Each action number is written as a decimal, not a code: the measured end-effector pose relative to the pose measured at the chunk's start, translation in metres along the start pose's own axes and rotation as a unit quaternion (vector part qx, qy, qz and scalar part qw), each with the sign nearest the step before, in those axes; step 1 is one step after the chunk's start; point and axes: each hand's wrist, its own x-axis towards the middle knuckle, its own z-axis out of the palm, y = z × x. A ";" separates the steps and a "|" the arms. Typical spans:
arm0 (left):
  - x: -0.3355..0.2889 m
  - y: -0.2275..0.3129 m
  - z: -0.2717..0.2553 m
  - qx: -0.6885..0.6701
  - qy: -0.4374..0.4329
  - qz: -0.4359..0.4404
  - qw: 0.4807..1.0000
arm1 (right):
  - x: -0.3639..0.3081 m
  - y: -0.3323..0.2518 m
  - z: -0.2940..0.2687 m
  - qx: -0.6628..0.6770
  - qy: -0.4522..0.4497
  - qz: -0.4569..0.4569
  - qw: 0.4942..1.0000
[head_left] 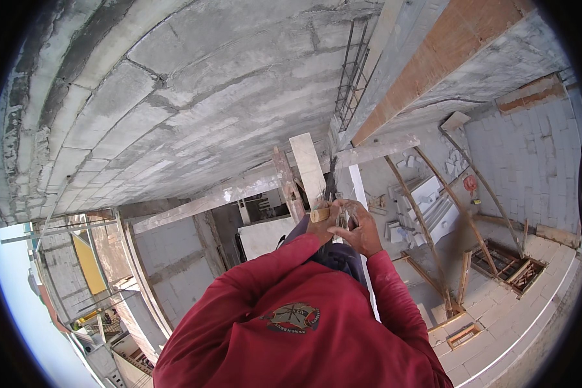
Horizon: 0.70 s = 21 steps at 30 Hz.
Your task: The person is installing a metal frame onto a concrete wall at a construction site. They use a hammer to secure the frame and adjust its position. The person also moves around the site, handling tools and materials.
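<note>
Both my hands are close together in front of my waist, red sleeves running up to the wrists. My left hand (321, 233) is closed round a short wooden handle (319, 215), whose rounded end sticks out to the left; its other end is hidden. Beside it, my right hand (363, 234) has bent fingers and a thumb reaching toward the left hand. Something small and greyish sits at its fingertips, too indistinct to name. Just beyond the hands a pale flat board (308, 169) stands tilted next to a rough, cement-stained timber (284, 174).
A grey block wall (207, 110) rises ahead. A steel rebar cage (352, 81) and a long brown plywood board (446, 58) stand ahead right. Far below right, slanted wooden props (456, 194) surround stacked white pieces (436, 210). A horizontal beam (200, 200) crosses left over a drop.
</note>
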 end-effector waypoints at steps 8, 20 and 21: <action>-0.006 -0.085 0.024 0.223 -0.061 0.136 0.963 | -0.008 0.004 0.033 -0.085 -0.040 -0.032 0.995; -0.003 -0.022 -0.007 0.277 -0.119 0.235 0.924 | -0.031 0.029 0.030 -0.026 0.068 0.043 0.996; -0.003 -0.010 -0.008 0.185 -0.120 0.188 0.957 | -0.033 0.028 0.028 -0.014 0.076 0.067 0.995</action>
